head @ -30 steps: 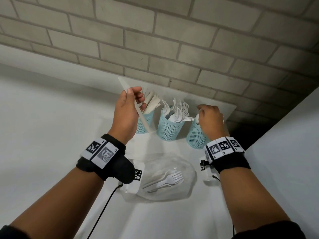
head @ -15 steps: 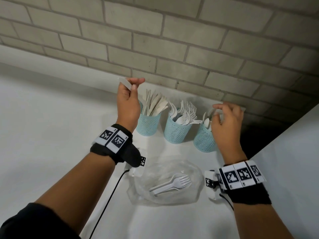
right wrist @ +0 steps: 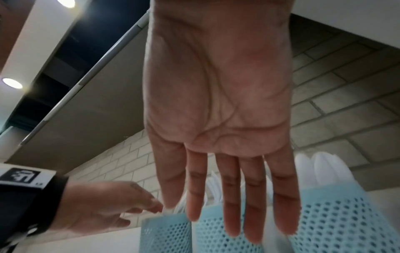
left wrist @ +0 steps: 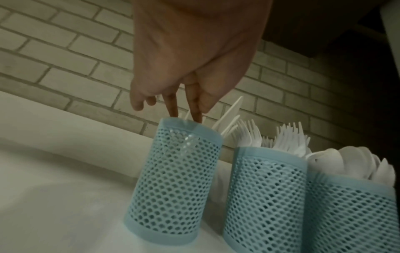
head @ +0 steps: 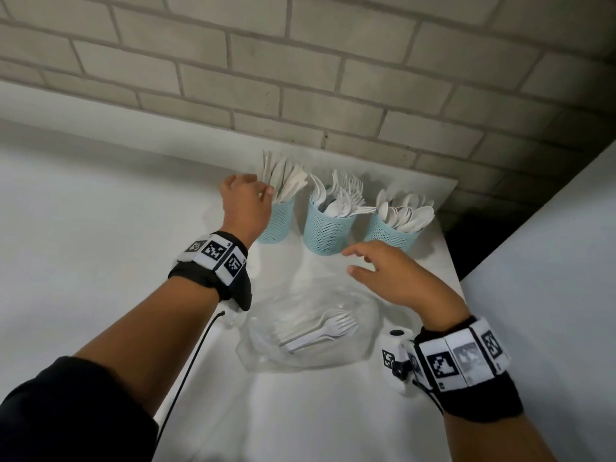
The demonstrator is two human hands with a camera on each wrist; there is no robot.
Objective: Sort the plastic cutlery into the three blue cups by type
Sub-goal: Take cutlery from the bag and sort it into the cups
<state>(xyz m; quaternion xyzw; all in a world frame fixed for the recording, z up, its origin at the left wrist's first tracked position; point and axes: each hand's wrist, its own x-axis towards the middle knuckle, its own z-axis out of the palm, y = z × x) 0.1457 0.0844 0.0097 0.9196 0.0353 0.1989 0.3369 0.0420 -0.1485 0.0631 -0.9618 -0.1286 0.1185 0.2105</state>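
Three blue mesh cups stand in a row by the brick wall: the left cup [head: 278, 225] [left wrist: 175, 179] holds knives, the middle cup [head: 328, 230] [left wrist: 266, 196] forks, the right cup [head: 393, 235] [left wrist: 355, 214] spoons. My left hand [head: 248, 198] [left wrist: 184, 113] reaches down over the left cup, its straight fingertips at the rim, gripping nothing that I can see. My right hand [head: 360, 261] [right wrist: 233, 214] hovers flat and empty in front of the middle and right cups. A few white forks [head: 320, 331] lie in a clear plastic bag [head: 333, 358] below the hands.
The white table [head: 100, 228] ends at the brick wall [head: 300, 78] behind the cups. A white partition [head: 550, 261] rises close on the right, with a dark gap beside the right cup. A black cable [head: 186, 371] runs from the left wrist.
My left hand brought the knife down to the left cup and no longer holds it. The right hand drew back from the spoon cup toward the bag, fingers spread.
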